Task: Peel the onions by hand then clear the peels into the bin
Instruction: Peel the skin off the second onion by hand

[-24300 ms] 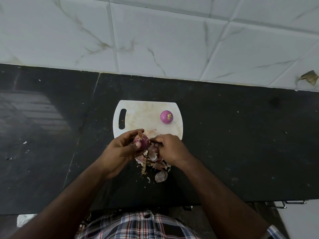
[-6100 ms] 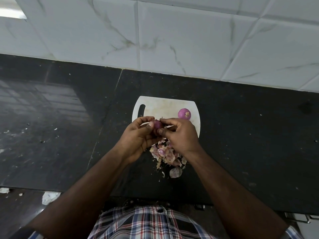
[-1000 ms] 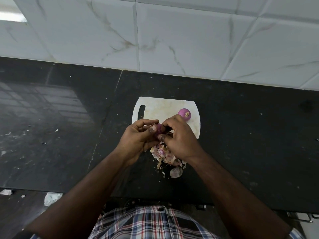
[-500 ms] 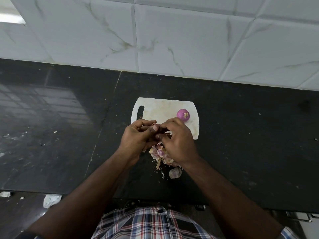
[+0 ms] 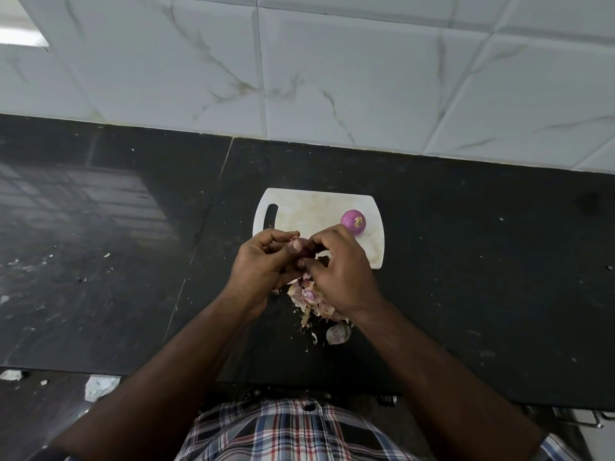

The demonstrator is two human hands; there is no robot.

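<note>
My left hand (image 5: 263, 264) grips a small purple onion (image 5: 301, 245) over the near edge of the white cutting board (image 5: 309, 211). My right hand (image 5: 339, 271) pinches at the same onion from the right; most of the onion is hidden by my fingers. A second onion (image 5: 353, 221), peeled and purple, sits on the board's right side, just beyond my right hand. A heap of pale pink and brown peels (image 5: 311, 299) lies on the black counter (image 5: 482, 261) below my hands, with one larger loose peel (image 5: 337, 333) nearer to me.
A white marble-tiled wall (image 5: 332, 78) rises behind the counter. Small white crumbs dot the counter's left side. Scraps of paper (image 5: 100, 386) lie on the dark floor at the lower left. A metal drawer handle (image 5: 589, 417) shows at the lower right. No bin is in view.
Both hands have stayed together on the onion, with the fingers shifting slightly as they work at its skin. The peel heap and the onion on the board have not moved.
</note>
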